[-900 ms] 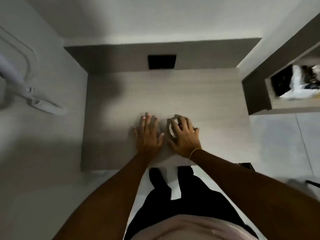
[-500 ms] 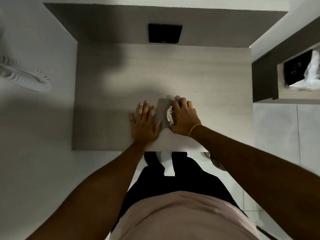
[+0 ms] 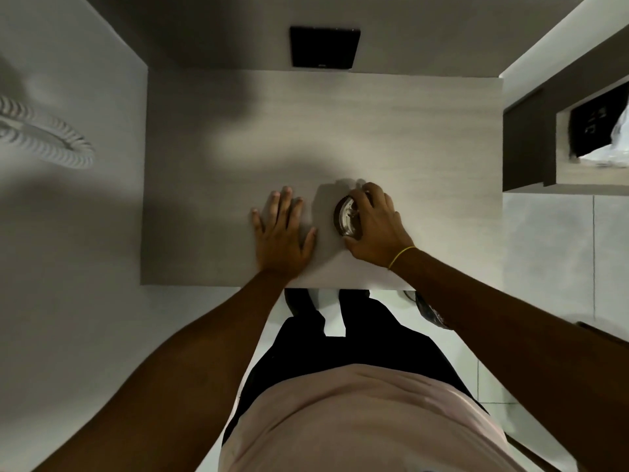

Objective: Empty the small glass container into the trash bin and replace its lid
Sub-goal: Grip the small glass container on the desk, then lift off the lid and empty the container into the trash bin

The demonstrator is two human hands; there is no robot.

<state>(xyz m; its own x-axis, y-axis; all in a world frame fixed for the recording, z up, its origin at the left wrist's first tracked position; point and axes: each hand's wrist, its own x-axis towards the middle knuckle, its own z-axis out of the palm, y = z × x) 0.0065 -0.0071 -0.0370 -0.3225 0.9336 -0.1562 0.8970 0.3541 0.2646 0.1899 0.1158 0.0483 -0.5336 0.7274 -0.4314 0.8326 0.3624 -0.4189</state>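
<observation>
- Looking straight down, I am seeing a pale wood-grain table (image 3: 374,131) with both bare hands resting near its front edge.
- My view is showing the left hand (image 3: 282,233) lying flat, palm down, on the table top, its fingers (image 3: 285,202) held straight and slightly spread, thumb out to the side, gripping nothing.
- I am seeing the right hand (image 3: 376,229) cupping over a small glass jar (image 3: 347,216), which is standing on the table just to the right of the left hand.
- Its fingers (image 3: 372,195) are curling over the far side of the jar and the thumb is closing on the near side, so the hand is gripping the jar around its rim; I cannot tell whether a lid is on it.
- A thin yellow band (image 3: 401,257) is circling the right wrist.
- A dark square panel (image 3: 325,46) is sitting on the grey strip behind the table.
- Off to the right, a cabinet nook (image 3: 531,141) is showing something black and a clear plastic bag (image 3: 612,144) inside.
- On the left, a white coiled object (image 3: 44,137) is lying against the grey surface, well apart from the hands.
</observation>
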